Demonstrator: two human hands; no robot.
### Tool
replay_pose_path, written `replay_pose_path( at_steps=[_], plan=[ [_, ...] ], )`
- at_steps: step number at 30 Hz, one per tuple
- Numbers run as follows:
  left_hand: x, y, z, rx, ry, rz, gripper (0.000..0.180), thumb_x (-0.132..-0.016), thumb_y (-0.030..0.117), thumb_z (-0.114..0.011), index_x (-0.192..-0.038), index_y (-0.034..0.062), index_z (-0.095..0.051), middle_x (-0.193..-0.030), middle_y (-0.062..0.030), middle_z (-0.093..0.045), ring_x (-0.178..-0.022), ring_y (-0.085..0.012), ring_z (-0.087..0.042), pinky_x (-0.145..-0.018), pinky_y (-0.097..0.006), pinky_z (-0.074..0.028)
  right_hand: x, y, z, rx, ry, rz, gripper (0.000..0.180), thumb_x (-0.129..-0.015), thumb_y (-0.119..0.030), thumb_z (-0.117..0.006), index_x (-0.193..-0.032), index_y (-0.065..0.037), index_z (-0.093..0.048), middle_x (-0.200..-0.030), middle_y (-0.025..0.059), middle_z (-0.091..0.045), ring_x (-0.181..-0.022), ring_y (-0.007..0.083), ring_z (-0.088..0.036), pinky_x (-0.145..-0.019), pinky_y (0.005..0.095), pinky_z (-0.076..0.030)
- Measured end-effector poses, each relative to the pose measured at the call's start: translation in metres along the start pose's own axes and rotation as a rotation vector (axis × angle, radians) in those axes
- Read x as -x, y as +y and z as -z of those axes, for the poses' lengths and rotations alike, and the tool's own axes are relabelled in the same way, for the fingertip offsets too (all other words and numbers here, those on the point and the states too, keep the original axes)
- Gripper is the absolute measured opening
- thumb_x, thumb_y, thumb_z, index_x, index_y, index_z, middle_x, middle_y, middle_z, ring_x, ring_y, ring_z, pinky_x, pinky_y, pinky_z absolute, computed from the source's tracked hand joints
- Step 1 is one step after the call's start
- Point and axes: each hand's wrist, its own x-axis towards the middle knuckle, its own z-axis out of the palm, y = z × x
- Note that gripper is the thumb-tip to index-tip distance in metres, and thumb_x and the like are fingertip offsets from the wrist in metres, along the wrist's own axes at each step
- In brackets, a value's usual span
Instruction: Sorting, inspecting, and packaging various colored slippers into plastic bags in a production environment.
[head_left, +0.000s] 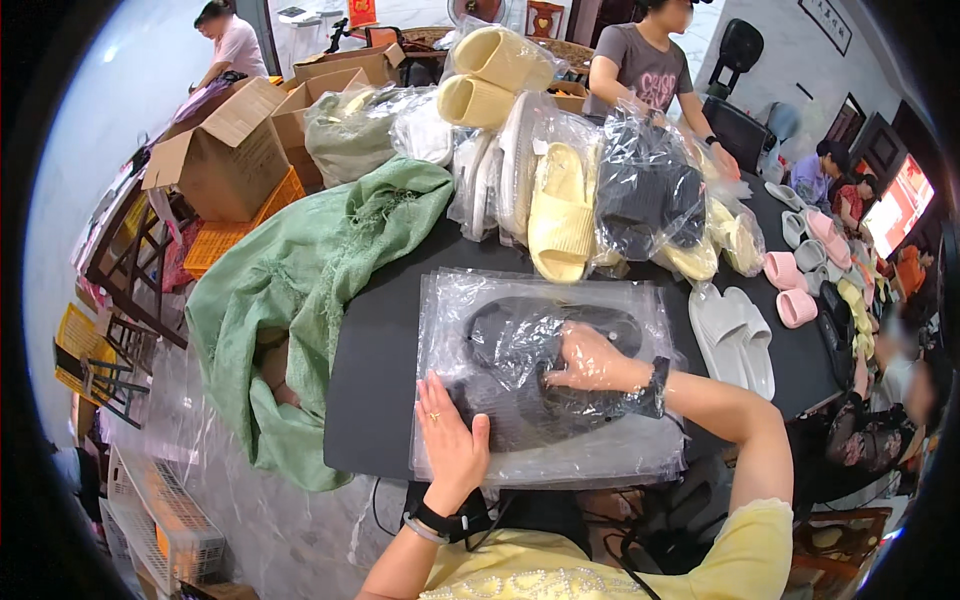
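Two bare hands are working over a pair of dark slippers (505,415), which are lying within clear plastic bags (600,458) near the front edge of the table (375,405). The left hand (450,430) is lying nearly flat on the plastic and the near slipper's left end, its fingers pointing toward the far edge, its thumb standing off to the right; it is clamping nothing. The left forearm is rising from below the front edge, and its wrist is wearing a black band (440,520) and a pale bracelet (425,530).

The right hand (597,358) is resting over the slippers under shiny film, back upward, fingers curling down and thumb pointing left. Whether those fingers are closing on a slipper, I cannot tell. The right elbow is bending out beyond the front edge, toward the right corner, and the forearm is slanting inward to a wrist wearing a dark band (655,388).

Light grey slippers (732,340) are lying just right of the bags. Bagged yellow slippers (562,215) are standing in a pile behind them, while a green cloth (300,290) is hanging over the left edge.
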Motion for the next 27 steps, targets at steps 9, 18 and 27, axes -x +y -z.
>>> replay_pose_path(
  at_steps=[9, 18, 27],
  plan=[
    [-0.003, 0.008, -0.001, -0.308, -0.14, 0.006, 0.094, -0.079, 0.06, -0.055, -0.138, -0.0082, -0.026, -0.146, -0.0311, -0.014, -0.137, -0.0431, -0.011, -0.111, -0.05, -0.01, 0.135, 0.061, 0.034, 0.093, 0.173, -0.649, 0.045, -0.071, -0.03, -0.069, -0.099, 0.004, -0.061, -0.095, 0.022, -0.06, -0.092, 0.0384, -0.057, -0.083, 0.0419, -0.045],
    [0.0, 0.016, 0.0, -0.328, -0.125, -0.02, 0.1, -0.077, 0.06, -0.058, -0.141, -0.0057, -0.021, -0.149, -0.0259, -0.013, -0.138, -0.0409, -0.008, -0.111, -0.051, -0.009, 0.176, 0.007, 0.153, 0.057, 0.916, -0.799, 0.039, -0.079, -0.016, -0.065, -0.107, 0.01, -0.056, -0.098, 0.0262, -0.061, -0.095, 0.0341, -0.059, -0.082, 0.0352, -0.043],
    [0.014, 0.013, 0.018, -0.407, -0.357, -0.177, 0.068, -0.089, 0.045, -0.05, -0.139, 0.0019, -0.034, -0.146, -0.0195, -0.027, -0.138, -0.0317, -0.019, -0.111, -0.047, -0.012, 0.0, -0.135, 0.04, -1.114, 0.395, -0.454, 0.037, -0.084, -0.02, -0.064, -0.114, 0.0, -0.058, -0.101, 0.0095, -0.065, -0.091, 0.0155, -0.056, -0.083, 0.0322, -0.045]
  ],
)
